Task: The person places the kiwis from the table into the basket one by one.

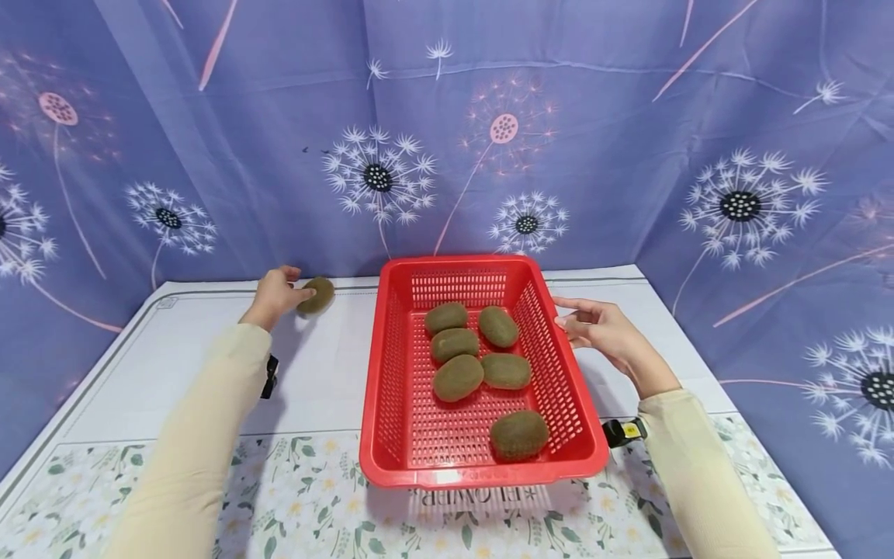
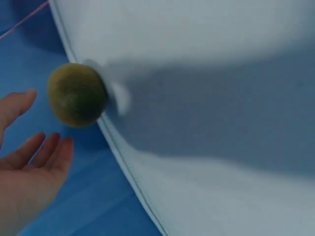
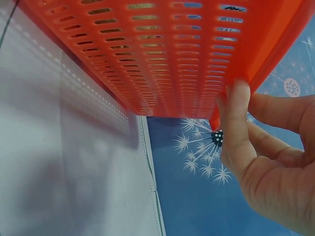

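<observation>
My left hand [image 1: 277, 293] is at the back left of the table, its thumb and fingers spread beside a brown kiwi [image 1: 317, 296]. In the left wrist view, a gap shows between those fingers and the kiwi [image 2: 77, 95]. A red plastic basket [image 1: 373, 373] with slotted walls stands in the middle. Several kiwis [image 1: 457, 378] lie inside it, one of them [image 1: 519, 435] apart from the others near the front. My right hand [image 1: 604, 332] grips the basket's right rim, fingers bent at its edge in the right wrist view [image 3: 238, 113].
A white cloth [image 1: 321, 373] covers the table, with a floral strip [image 1: 300, 497] along the front. Behind and on both sides hangs a blue-purple curtain [image 1: 447, 140] with dandelion prints. The basket's back edge is close to the curtain.
</observation>
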`<state>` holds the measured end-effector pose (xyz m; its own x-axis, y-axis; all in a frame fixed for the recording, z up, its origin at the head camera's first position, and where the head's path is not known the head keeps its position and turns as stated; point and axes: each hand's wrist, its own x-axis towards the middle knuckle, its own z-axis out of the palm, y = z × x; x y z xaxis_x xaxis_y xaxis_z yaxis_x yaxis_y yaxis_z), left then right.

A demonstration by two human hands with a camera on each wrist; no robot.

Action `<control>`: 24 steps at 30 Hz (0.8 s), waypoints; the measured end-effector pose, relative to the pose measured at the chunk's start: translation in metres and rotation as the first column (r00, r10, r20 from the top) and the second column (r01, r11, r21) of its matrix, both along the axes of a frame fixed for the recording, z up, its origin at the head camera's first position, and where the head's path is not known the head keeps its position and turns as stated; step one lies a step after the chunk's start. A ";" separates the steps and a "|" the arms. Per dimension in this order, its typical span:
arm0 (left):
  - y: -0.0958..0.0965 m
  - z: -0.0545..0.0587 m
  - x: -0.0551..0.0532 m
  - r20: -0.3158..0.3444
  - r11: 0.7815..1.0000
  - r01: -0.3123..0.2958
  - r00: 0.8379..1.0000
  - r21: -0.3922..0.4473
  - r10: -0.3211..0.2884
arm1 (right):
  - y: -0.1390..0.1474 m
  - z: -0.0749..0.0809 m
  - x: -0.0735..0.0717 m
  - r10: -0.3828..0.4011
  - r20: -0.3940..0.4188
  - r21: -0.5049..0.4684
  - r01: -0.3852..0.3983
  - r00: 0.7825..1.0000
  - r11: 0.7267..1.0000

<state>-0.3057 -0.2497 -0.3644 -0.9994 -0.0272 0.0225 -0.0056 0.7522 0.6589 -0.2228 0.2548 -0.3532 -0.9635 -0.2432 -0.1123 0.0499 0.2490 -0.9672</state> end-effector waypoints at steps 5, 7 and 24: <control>0.001 -0.012 -0.004 0.019 0.999 -0.008 1.000 -0.052 0.009 | 0.000 0.000 0.000 -0.002 -0.002 0.010 0.002 1.000 1.000; 0.004 -0.015 -0.005 0.015 0.996 -0.013 1.000 -0.086 0.014 | -0.001 0.001 0.000 -0.004 -0.005 0.015 0.004 1.000 1.000; 0.019 -0.021 -0.010 -0.006 0.968 -0.048 0.999 -0.247 0.048 | -0.001 0.001 0.000 -0.016 -0.003 0.018 0.016 1.000 1.000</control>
